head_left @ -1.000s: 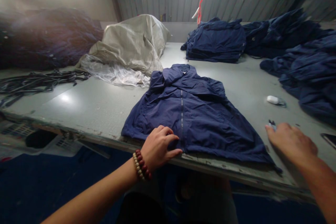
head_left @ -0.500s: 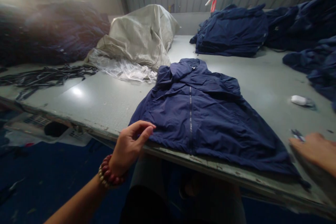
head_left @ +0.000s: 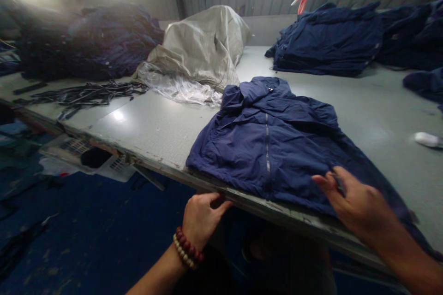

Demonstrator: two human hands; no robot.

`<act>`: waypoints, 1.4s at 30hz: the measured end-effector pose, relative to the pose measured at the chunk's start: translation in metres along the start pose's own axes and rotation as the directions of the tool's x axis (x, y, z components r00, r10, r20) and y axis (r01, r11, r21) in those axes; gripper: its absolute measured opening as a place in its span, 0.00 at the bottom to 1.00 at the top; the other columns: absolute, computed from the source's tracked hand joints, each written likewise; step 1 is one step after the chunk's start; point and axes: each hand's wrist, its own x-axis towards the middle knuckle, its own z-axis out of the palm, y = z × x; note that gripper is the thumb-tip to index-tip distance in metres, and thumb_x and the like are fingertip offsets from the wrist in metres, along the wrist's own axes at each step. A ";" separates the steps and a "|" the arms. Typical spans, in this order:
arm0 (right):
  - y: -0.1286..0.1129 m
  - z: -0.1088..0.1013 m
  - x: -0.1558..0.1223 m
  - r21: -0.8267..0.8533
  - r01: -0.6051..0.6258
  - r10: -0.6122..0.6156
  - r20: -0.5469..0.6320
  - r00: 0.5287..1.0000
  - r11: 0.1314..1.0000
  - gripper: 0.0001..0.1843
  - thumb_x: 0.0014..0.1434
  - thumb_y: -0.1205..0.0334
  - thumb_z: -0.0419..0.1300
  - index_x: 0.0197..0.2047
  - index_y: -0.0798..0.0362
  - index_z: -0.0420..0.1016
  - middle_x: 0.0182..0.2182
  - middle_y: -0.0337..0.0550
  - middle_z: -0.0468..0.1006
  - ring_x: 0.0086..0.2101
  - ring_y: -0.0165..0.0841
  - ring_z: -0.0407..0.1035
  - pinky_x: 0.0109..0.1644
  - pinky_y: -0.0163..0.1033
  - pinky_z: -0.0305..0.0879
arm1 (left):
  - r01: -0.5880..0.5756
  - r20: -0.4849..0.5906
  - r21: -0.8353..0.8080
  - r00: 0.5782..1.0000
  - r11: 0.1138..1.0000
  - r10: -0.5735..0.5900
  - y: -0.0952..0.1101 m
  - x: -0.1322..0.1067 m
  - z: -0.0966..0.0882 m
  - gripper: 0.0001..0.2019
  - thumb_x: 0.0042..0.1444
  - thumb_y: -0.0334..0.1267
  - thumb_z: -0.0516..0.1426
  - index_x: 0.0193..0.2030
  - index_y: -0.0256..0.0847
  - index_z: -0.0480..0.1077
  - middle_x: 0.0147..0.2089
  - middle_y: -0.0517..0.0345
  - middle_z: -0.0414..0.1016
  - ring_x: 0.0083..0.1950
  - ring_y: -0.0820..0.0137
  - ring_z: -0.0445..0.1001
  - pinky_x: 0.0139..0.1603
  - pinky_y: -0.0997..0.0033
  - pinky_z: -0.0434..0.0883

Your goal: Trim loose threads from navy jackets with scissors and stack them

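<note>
A navy zip-front jacket (head_left: 238, 147) lies spread on the table, its collar away from me and its hem along the front edge. My left hand (head_left: 204, 216), with a bead bracelet (head_left: 187, 249) at the wrist, is at the table edge just below the hem. Its fingers are loosely bent, and a gap shows between thumb and forefinger. Over the jacket's lower right front is my right hand (head_left: 360, 207), closed around small dark thread snips (head_left: 339, 185). The fingers hide most of the snips.
A grey cover with clear plastic (head_left: 204, 50) stands behind the jacket. Navy garments are piled at back left (head_left: 104, 41) and back right (head_left: 328, 41). Dark strips (head_left: 93, 94) lie at left, a white object (head_left: 427, 139) at right. A white basket (head_left: 117, 166) sits below the table.
My right hand has picked up the thread snips from the table at right and moved left over the jacket. My left hand has dropped from beside the jacket to the table edge. The view has turned left.
</note>
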 end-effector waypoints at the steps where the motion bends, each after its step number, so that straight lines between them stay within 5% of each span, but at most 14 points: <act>1: -0.027 0.004 0.001 0.122 0.075 -0.081 0.047 0.996 0.990 0.25 0.67 0.30 0.51 0.35 0.43 0.62 0.22 0.40 0.74 0.21 0.41 0.72 0.27 0.43 0.62 | 0.003 -0.006 -0.033 1.000 0.999 -0.004 0.002 0.002 0.002 0.09 0.64 0.45 0.63 0.41 0.48 0.86 0.42 0.54 0.88 0.44 0.58 0.86 0.44 0.67 0.77; 5: -0.091 0.023 0.004 0.301 0.374 -0.411 0.069 0.909 0.877 0.26 0.66 0.31 0.55 0.36 0.46 0.65 0.28 0.40 0.75 0.28 0.38 0.73 0.33 0.41 0.67 | -0.042 -0.006 -0.165 0.999 0.985 0.042 0.009 0.000 -0.002 0.10 0.66 0.43 0.61 0.36 0.46 0.84 0.37 0.59 0.86 0.38 0.65 0.83 0.42 0.71 0.74; 9: -0.104 0.041 0.013 0.322 0.493 -0.538 0.062 0.841 0.808 0.25 0.63 0.36 0.62 0.45 0.51 0.72 0.37 0.46 0.78 0.36 0.41 0.74 0.41 0.44 0.72 | -0.042 0.028 -0.241 0.998 0.970 0.050 0.012 -0.004 -0.014 0.13 0.66 0.48 0.61 0.36 0.43 0.81 0.34 0.59 0.84 0.35 0.67 0.80 0.39 0.72 0.72; 13: -0.103 0.047 0.018 0.337 0.457 -0.521 0.130 0.844 0.823 0.18 0.64 0.45 0.66 0.47 0.50 0.73 0.41 0.47 0.79 0.39 0.42 0.75 0.44 0.46 0.73 | -0.004 0.026 -0.227 1.000 0.974 0.010 0.010 -0.005 -0.022 0.16 0.67 0.50 0.59 0.36 0.42 0.80 0.32 0.58 0.82 0.33 0.67 0.79 0.36 0.71 0.71; 18: -0.104 0.043 0.017 0.354 0.454 -0.525 0.135 0.841 0.818 0.06 0.69 0.57 0.61 0.46 0.50 0.73 0.40 0.47 0.80 0.41 0.41 0.76 0.45 0.44 0.72 | 0.048 0.022 -0.113 0.999 0.992 -0.046 0.010 -0.002 -0.017 0.15 0.62 0.54 0.64 0.41 0.46 0.85 0.41 0.55 0.87 0.42 0.59 0.85 0.43 0.66 0.75; 27: -0.105 0.038 0.043 0.454 0.242 -0.394 0.276 0.877 0.857 0.13 0.69 0.49 0.58 0.36 0.47 0.66 0.29 0.39 0.80 0.30 0.36 0.74 0.35 0.39 0.64 | -0.012 -0.163 -0.088 0.987 0.996 -0.002 0.031 0.007 -0.011 0.15 0.59 0.57 0.66 0.37 0.47 0.81 0.33 0.60 0.84 0.32 0.67 0.81 0.36 0.70 0.73; 33: -0.103 0.038 0.062 0.549 0.137 -0.362 0.326 0.873 0.825 0.18 0.65 0.49 0.63 0.31 0.47 0.61 0.25 0.34 0.73 0.26 0.31 0.66 0.33 0.37 0.59 | -0.019 -0.123 0.124 0.992 0.992 0.034 0.050 0.031 -0.016 0.16 0.60 0.56 0.66 0.45 0.49 0.84 0.34 0.57 0.85 0.36 0.61 0.83 0.39 0.65 0.71; 38: -0.100 0.039 0.072 0.638 -0.001 -0.320 0.388 0.864 0.770 0.23 0.60 0.43 0.66 0.30 0.48 0.60 0.26 0.33 0.68 0.27 0.29 0.61 0.32 0.37 0.58 | -0.138 -0.058 -0.051 0.989 0.989 0.135 0.056 0.046 -0.015 0.12 0.68 0.45 0.59 0.38 0.46 0.83 0.36 0.58 0.85 0.35 0.67 0.80 0.40 0.69 0.70; 42: -0.097 0.038 0.081 0.676 -0.052 -0.328 0.422 0.845 0.735 0.24 0.59 0.42 0.66 0.30 0.48 0.58 0.25 0.31 0.62 0.27 0.28 0.56 0.31 0.37 0.55 | -0.144 0.017 -0.272 0.988 0.951 0.155 0.056 0.054 -0.020 0.12 0.66 0.45 0.60 0.37 0.42 0.80 0.33 0.59 0.81 0.32 0.70 0.76 0.35 0.73 0.68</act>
